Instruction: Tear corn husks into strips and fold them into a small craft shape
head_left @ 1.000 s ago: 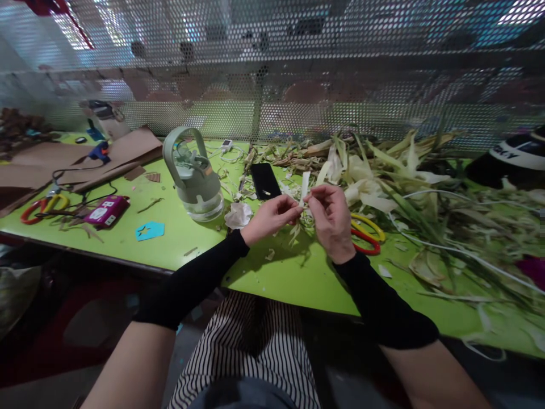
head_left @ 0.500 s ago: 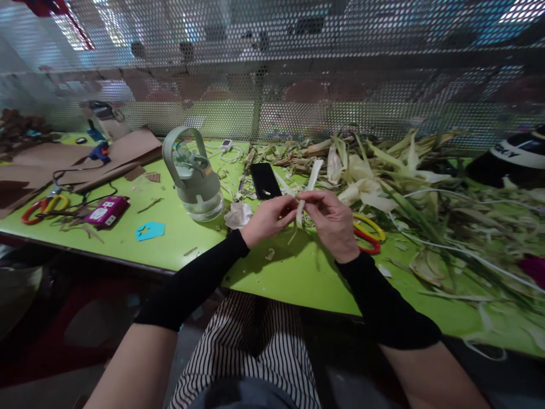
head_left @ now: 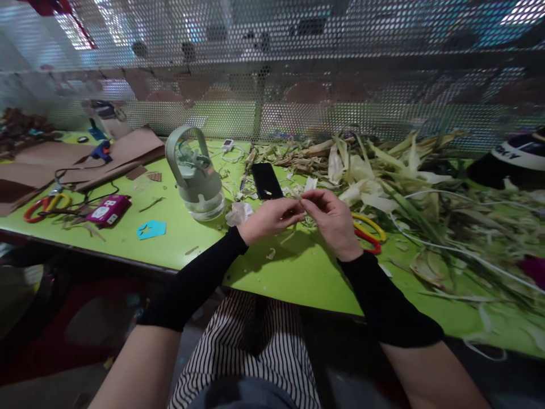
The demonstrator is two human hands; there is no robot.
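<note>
My left hand (head_left: 272,218) and my right hand (head_left: 330,218) meet above the green table, fingertips nearly touching. Both are closed in a pinch on a strip of pale corn husk (head_left: 311,183), mostly hidden by the fingers; a short end shows just beyond them. A thin strand hangs below my left fingers. Behind the hands lies a black phone (head_left: 267,180) with a small scrap on it. Scissors with red and yellow handles (head_left: 369,230) rest beside my right wrist, partly covered. A crumpled white tissue (head_left: 238,214) is near my left wrist.
A pale green water bottle (head_left: 198,182) stands to the left. Beyond it are a magenta power box (head_left: 109,210), a blue paper tag (head_left: 151,229), other scissors (head_left: 46,205) and brown cardboard (head_left: 131,149). Corn husks (head_left: 383,170) heap on the right, crossed by a white cable. Perforated metal (head_left: 255,74) rises behind.
The husk strip stood up long between my fingers; now only a short end shows. My fingertips have closed in around it, and the left hand has turned slightly.
</note>
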